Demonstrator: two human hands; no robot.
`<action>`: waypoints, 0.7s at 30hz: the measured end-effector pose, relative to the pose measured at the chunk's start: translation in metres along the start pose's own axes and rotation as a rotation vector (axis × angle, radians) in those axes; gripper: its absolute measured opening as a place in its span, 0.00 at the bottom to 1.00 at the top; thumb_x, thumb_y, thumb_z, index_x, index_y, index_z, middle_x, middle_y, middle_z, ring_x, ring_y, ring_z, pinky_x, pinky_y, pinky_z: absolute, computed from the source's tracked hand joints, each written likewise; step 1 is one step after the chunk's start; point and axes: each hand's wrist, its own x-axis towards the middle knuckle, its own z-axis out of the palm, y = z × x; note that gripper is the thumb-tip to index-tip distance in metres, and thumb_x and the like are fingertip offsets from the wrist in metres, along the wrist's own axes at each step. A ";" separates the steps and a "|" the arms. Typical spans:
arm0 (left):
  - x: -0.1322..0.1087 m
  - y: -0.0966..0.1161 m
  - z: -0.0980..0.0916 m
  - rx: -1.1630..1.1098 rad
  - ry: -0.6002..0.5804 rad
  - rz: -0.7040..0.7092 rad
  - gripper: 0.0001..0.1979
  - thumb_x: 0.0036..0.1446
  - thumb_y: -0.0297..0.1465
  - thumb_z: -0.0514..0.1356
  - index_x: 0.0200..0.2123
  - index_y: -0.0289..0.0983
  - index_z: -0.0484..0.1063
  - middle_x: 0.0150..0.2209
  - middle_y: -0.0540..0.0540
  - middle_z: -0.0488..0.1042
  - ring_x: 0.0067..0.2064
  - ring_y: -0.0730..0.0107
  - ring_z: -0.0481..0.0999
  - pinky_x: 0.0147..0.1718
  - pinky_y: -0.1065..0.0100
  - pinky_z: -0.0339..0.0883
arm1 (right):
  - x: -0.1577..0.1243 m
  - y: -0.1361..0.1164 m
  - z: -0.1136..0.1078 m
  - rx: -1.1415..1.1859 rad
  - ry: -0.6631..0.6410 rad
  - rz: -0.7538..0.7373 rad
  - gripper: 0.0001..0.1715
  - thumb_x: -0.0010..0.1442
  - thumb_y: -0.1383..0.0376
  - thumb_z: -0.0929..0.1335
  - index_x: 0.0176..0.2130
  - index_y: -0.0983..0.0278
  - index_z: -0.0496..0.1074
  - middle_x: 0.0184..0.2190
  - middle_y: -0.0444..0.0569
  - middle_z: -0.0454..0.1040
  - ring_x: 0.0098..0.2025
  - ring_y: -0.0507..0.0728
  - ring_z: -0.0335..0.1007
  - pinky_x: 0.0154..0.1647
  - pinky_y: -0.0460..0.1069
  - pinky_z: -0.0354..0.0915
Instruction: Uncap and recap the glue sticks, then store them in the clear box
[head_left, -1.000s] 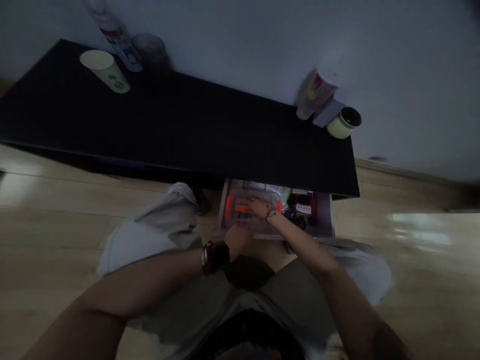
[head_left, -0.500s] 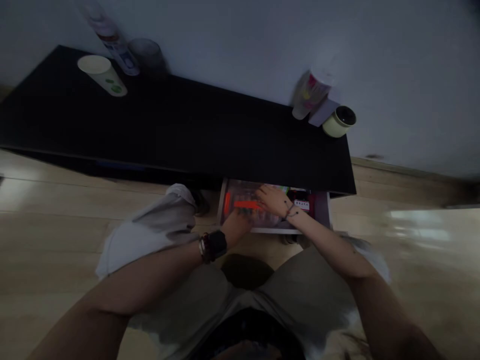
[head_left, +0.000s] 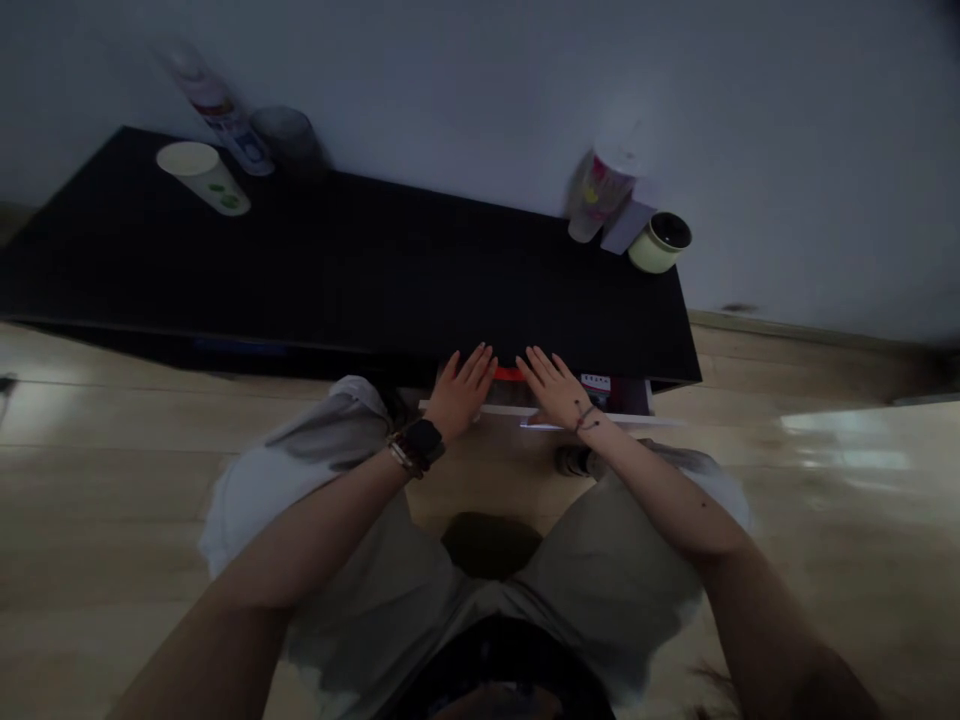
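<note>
Both hands lie flat with fingers spread against the front of a shallow white drawer [head_left: 547,414], which sits mostly pushed in under a black cabinet top [head_left: 337,260]. My left hand [head_left: 462,391] and my right hand [head_left: 553,389] hold nothing, and their fingertips reach the cabinet's front edge. In the narrow gap still showing, an orange object [head_left: 510,374] lies between the hands. A small white-and-red labelled item [head_left: 595,387] shows to the right. The rest of the drawer's contents are hidden under the top.
A paper cup [head_left: 199,175], a spray can [head_left: 217,105] and a dark glass [head_left: 289,140] stand at the cabinet's far left. A clear cup [head_left: 600,195] and a pale green mug [head_left: 660,243] stand at its far right. A wall rises behind; a wooden floor surrounds.
The drawer has slid inward under the cabinet top, hiding the plastic box and most contents. Both hands have left the drawer's interior and now lie flat at its front.
</note>
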 end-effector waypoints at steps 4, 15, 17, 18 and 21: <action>0.010 -0.011 0.003 0.003 -0.022 -0.042 0.38 0.58 0.23 0.54 0.72 0.28 0.50 0.73 0.31 0.47 0.75 0.51 0.45 0.70 0.43 0.41 | 0.017 0.005 0.003 -0.008 0.010 0.034 0.68 0.49 0.55 0.79 0.72 0.78 0.47 0.73 0.69 0.42 0.76 0.69 0.37 0.74 0.64 0.43; 0.027 -0.034 0.010 -0.026 0.042 -0.013 0.32 0.62 0.21 0.51 0.69 0.31 0.59 0.70 0.35 0.59 0.73 0.55 0.54 0.70 0.46 0.47 | 0.036 0.015 0.011 0.048 0.115 0.070 0.39 0.62 0.73 0.66 0.70 0.72 0.58 0.71 0.63 0.53 0.73 0.64 0.51 0.71 0.60 0.54; 0.029 -0.037 0.011 -0.042 0.061 0.000 0.30 0.63 0.20 0.50 0.68 0.32 0.61 0.68 0.35 0.62 0.72 0.55 0.57 0.69 0.48 0.52 | 0.037 0.015 0.015 0.054 0.165 0.077 0.33 0.66 0.74 0.60 0.69 0.70 0.61 0.70 0.61 0.57 0.72 0.62 0.54 0.70 0.60 0.56; 0.030 -0.039 0.012 -0.047 0.074 0.006 0.29 0.63 0.20 0.49 0.67 0.31 0.62 0.68 0.36 0.63 0.71 0.55 0.57 0.68 0.48 0.53 | 0.037 0.015 0.018 0.054 0.189 0.080 0.32 0.67 0.75 0.58 0.68 0.70 0.62 0.70 0.61 0.58 0.71 0.62 0.55 0.69 0.60 0.57; 0.031 -0.042 0.017 -0.061 0.119 0.012 0.28 0.65 0.19 0.46 0.66 0.30 0.65 0.67 0.36 0.65 0.70 0.55 0.60 0.67 0.51 0.57 | 0.038 0.015 0.025 0.049 0.236 0.091 0.32 0.68 0.76 0.56 0.67 0.69 0.63 0.69 0.60 0.60 0.71 0.62 0.57 0.69 0.60 0.58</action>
